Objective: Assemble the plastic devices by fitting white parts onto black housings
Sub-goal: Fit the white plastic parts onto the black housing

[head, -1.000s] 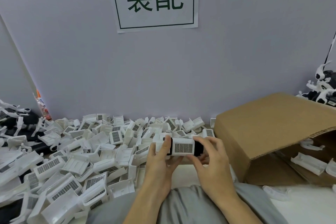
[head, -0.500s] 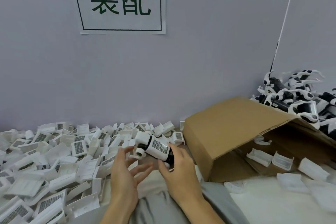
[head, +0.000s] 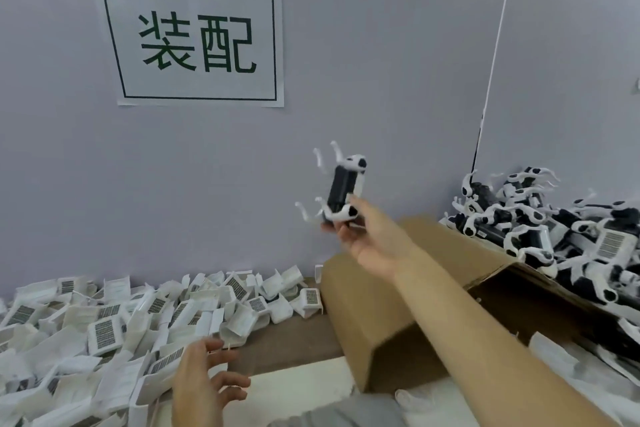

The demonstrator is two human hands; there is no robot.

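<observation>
My right hand [head: 372, 239] is stretched up and to the right, above the cardboard box. Its fingertips pinch the lower end of an assembled device [head: 343, 189], a black housing with white end caps and thin white curved legs. The device stands nearly upright in the air in front of the wall. Low at the front, my left hand [head: 207, 381] is open with fingers apart and nothing in it, at the edge of the pile of white parts [head: 104, 333]. The grip on the device looks loose.
A cardboard box [head: 374, 315] lies on its side at the right, with white parts inside its opening. Behind it is a heap of assembled black-and-white devices [head: 540, 225]. A paper sign [head: 197, 42] hangs on the grey wall. My grey-clothed lap [head: 329, 416] is at the bottom.
My right hand has lifted the assembled device from in front of me up and to the right, over the box. My left hand has let go and dropped low. The view has turned right.
</observation>
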